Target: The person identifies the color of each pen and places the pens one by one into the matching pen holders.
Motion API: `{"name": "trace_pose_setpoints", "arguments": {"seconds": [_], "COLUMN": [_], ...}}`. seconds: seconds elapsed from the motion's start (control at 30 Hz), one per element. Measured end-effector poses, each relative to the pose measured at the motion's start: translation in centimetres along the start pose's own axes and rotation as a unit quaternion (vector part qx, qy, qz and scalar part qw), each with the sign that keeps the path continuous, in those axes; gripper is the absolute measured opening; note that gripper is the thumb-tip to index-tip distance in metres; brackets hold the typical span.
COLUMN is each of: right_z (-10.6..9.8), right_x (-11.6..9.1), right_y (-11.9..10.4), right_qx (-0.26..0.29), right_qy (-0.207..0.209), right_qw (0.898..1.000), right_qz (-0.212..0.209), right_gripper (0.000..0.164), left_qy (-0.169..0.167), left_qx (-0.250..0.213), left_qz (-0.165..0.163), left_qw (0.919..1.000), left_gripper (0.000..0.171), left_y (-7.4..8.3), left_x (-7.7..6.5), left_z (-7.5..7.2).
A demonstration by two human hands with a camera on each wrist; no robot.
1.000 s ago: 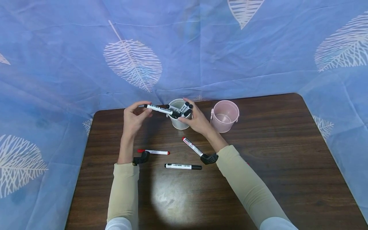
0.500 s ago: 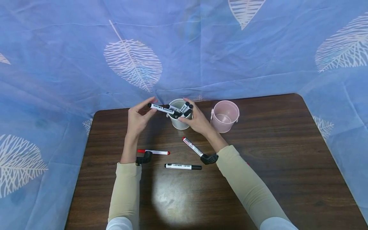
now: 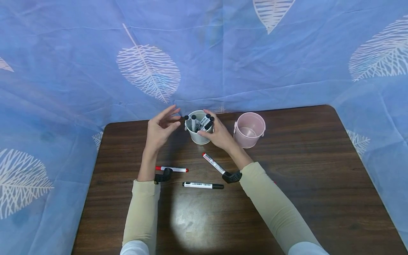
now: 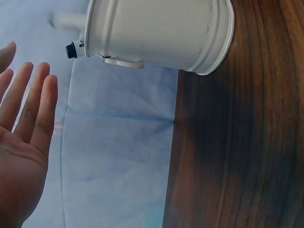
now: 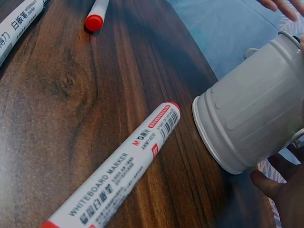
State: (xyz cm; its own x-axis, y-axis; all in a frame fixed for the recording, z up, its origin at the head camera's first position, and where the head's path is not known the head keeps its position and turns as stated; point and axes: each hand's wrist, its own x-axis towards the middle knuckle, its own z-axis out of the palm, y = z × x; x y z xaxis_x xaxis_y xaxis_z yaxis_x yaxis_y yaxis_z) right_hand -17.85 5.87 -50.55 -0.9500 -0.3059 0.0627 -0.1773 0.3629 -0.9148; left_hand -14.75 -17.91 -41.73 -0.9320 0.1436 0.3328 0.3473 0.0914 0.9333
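Note:
My left hand (image 3: 160,132) is just left of a small white bucket (image 3: 199,138), with nothing in its fingers. In the left wrist view its fingers (image 4: 29,107) are stretched out, apart from the bucket. Several black-capped whiteboard markers (image 3: 193,122) stand tilted inside the bucket, their ends above the rim. My right hand (image 3: 220,132) holds the bucket's right side, thumb at the front and fingers at the back. Its thumb (image 5: 266,185) shows low beside the bucket in the right wrist view; the other fingers are partly out of frame.
A pink bucket (image 3: 249,129) stands right of the white one. On the brown table (image 3: 302,170) lie a black marker (image 3: 203,185), a red marker (image 3: 174,169) near my left wrist, and another red marker (image 3: 213,163) partly behind the right wrist camera. A blue cloth hangs behind.
My left hand has moved right and let go of a black whiteboard marker, which now stands in the white bucket. My right hand has kept its place on the bucket.

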Motion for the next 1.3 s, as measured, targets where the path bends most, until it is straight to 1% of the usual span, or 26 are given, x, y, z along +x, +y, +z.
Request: {"name": "trace_pose_setpoints", "arguments": {"seconds": [0.27, 0.57, 0.8, 1.0, 1.1, 1.3], "right_z": [0.1, 0.1, 0.1, 0.0, 0.0, 0.1], "right_x": [0.0, 0.0, 0.0, 0.1, 0.1, 0.0], "right_y": [0.0, 0.1, 0.1, 0.0, 0.0, 0.0], "right_qx": [0.011, 0.014, 0.005, 0.008, 0.009, 0.005], "right_qy": [0.003, 0.004, 0.007, 0.003, 0.002, 0.003], "right_qw": [1.000, 1.000, 1.000, 1.000, 1.000, 1.000], "right_qz": [0.004, -0.008, -0.009, -0.008, -0.006, -0.002], "right_gripper": [0.085, 0.085, 0.085, 0.085, 0.085, 0.085], "left_qy": [0.011, 0.013, 0.016, 0.013, 0.014, 0.018], "left_qx": [0.004, 0.015, 0.019, 0.015, 0.019, 0.027], "left_qz": [-0.011, -0.022, -0.025, -0.034, -0.030, -0.016], "left_qw": [0.9999, 0.9996, 0.9994, 0.9992, 0.9993, 0.9993], "left_gripper": [0.054, 0.053, 0.053, 0.054, 0.053, 0.053], "left_y": [-0.3, -0.3, -0.6, -1.0, -1.1, -0.7], "left_x": [-0.4, -1.1, -2.1, -3.0, -3.2, -3.7], "left_z": [-0.3, -0.7, -1.0, -0.9, -0.8, -0.6]}}
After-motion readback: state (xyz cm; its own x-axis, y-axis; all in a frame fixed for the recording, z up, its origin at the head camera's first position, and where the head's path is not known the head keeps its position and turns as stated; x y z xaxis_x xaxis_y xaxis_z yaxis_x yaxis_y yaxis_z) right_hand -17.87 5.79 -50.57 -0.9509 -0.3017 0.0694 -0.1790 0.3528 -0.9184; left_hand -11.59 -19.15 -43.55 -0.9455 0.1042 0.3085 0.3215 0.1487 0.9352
